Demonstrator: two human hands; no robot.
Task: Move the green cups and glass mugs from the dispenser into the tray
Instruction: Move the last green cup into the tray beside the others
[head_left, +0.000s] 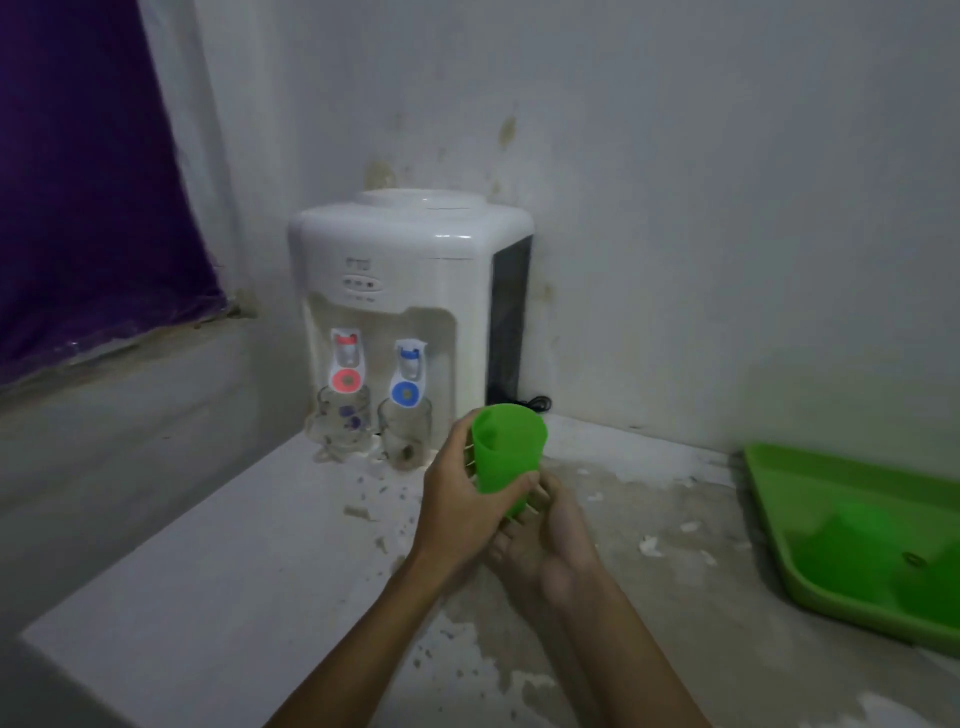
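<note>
Left hand (457, 506) grips one green cup (506, 452), right hand (550, 540) open beneath; two glass mugs (344, 422) (405, 428) under dispenser (395, 249)

Green cup (508, 451), green tray (852, 535)

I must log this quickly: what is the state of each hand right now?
Left hand: grips the green cup.
Right hand: open, fingers by the cup's base.

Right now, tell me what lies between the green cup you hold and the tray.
Head view: only bare counter, flecked white, between the green cup and the tray.
</note>
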